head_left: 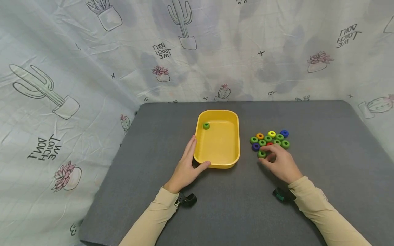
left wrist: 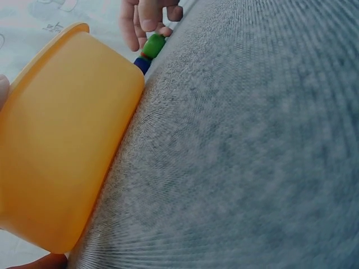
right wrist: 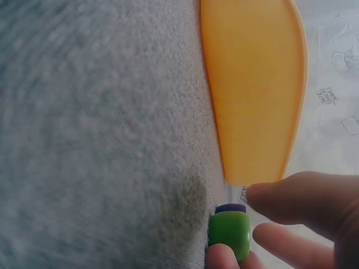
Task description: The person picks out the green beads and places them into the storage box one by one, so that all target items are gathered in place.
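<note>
Left hand (head_left: 182,173): grip spread, fingers straight along the left side of the yellow tray (head_left: 218,148), thumb out over its near rim; no clamping, probably just steadying it on the bench (head_left: 326,153). One green ring (head_left: 206,128) lies inside, toward the far left corner.

Right of the tray, apart from it, the loose rings (head_left: 267,140) sit clustered: mostly green, plus orange, yellow, red and two blue. Kept bunched close to the tray, likely for a short reach.

Right hand (head_left: 279,165): thumb and index curve apart around the nearest green ring (head_left: 261,155), at the cluster's near edge. I see a gap in the right wrist view, so no pinch. Coming at the edge probably avoids knocking neighbours.

Hard to see: left fingers mostly cut off in the left wrist view, which shows only the tray's outside. Red ring (head_left: 269,143) partly behind my right index. Can't tell whether any right fingertip touches the green ring. Right wrist view crops the tray and hides most of the cluster.
</note>
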`<state>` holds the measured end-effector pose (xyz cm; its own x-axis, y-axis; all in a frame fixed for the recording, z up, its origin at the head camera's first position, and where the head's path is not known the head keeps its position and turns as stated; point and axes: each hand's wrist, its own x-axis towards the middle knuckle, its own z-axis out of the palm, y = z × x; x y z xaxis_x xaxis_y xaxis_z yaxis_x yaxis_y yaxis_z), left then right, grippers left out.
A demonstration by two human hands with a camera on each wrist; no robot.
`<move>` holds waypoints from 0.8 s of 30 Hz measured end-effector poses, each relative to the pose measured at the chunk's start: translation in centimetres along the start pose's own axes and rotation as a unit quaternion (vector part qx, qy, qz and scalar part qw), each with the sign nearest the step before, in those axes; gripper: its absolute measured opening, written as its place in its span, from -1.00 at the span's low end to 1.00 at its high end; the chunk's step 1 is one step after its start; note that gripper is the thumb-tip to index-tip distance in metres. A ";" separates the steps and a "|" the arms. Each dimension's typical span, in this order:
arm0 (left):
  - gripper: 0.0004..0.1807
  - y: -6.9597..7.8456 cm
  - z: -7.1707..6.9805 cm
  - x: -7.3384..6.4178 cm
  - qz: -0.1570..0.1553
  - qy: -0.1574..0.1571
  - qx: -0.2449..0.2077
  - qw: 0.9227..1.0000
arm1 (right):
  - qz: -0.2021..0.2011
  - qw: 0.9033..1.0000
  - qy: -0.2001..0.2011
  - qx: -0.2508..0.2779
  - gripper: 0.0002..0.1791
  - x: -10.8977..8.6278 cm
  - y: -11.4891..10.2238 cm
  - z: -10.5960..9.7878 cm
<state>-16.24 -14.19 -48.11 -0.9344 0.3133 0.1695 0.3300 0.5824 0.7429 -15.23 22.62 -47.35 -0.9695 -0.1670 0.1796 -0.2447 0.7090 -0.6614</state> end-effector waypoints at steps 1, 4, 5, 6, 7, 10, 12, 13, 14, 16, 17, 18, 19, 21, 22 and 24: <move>0.16 0.0 0.0 0.0 0.000 -0.001 0.000 1.000 | -0.003 1.000 0.001 -0.001 -0.64 0.0 0.0 0.0; 0.16 0.0 0.0 0.0 -0.004 -0.002 0.002 1.000 | -0.008 1.000 0.003 -0.008 -0.66 0.0 0.0 0.1; 0.16 0.0 0.0 0.0 -0.004 -0.002 0.002 1.000 | -0.010 1.000 0.003 -0.011 -0.67 0.0 0.0 0.2; 0.16 0.0 0.0 0.0 -0.002 -0.001 0.002 1.000 | -0.011 1.000 0.003 -0.013 -0.67 0.0 0.0 0.2; 0.16 0.0 0.0 0.0 -0.001 0.000 0.003 1.000 | -0.011 1.000 0.002 -0.014 -0.68 0.0 0.0 0.2; 0.17 0.0 0.0 0.0 0.002 0.002 0.003 1.000 | -0.014 1.000 0.002 -0.015 -0.67 -0.1 0.0 0.2; 0.17 0.1 0.0 -0.1 0.003 0.003 0.002 1.000 | -0.015 1.000 0.002 -0.015 -0.68 -0.2 0.0 0.3; 0.16 0.0 0.0 -0.1 0.004 0.004 0.002 1.000 | -0.016 1.000 0.003 -0.015 -0.68 -0.2 0.0 0.3; 0.16 0.0 0.0 -0.1 0.003 0.004 0.001 1.000 | -0.018 1.000 0.004 -0.015 -0.68 -0.2 0.0 0.4; 0.16 0.0 0.0 -0.1 0.004 0.004 0.001 1.000 | -0.020 1.000 0.005 -0.015 -0.69 -0.3 -0.1 0.4; 0.15 0.0 0.0 -0.1 0.005 0.004 0.000 1.000 | -0.021 1.000 0.006 -0.015 -0.69 -0.3 -0.1 0.5; 0.15 0.0 0.0 -0.1 0.005 0.004 0.000 1.000 | -0.022 1.000 0.007 -0.015 -0.69 -0.3 -0.1 0.5; 0.15 -0.1 0.0 -0.1 0.006 0.003 -0.001 1.000 | -0.023 1.000 0.007 -0.015 -0.69 -0.3 -0.1 0.5; 0.16 0.0 0.0 -0.1 0.005 0.002 -0.002 1.000 | -0.024 1.000 0.009 -0.015 -0.69 -0.4 -0.1 0.6; 0.16 0.0 -0.1 -0.1 0.003 0.001 -0.002 1.000 | -0.025 1.000 0.009 -0.014 -0.69 -0.4 0.0 0.6; 0.16 0.0 -0.1 -0.1 0.003 0.000 -0.002 1.000 | -0.024 1.000 0.010 -0.014 -0.68 -0.4 0.0 0.6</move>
<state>-16.13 -14.29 -48.10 -0.9326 0.3166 0.1731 0.3344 0.5779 0.7445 -14.85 22.26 -47.88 -0.9560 -0.1880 0.2252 -0.2902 0.7190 -0.6315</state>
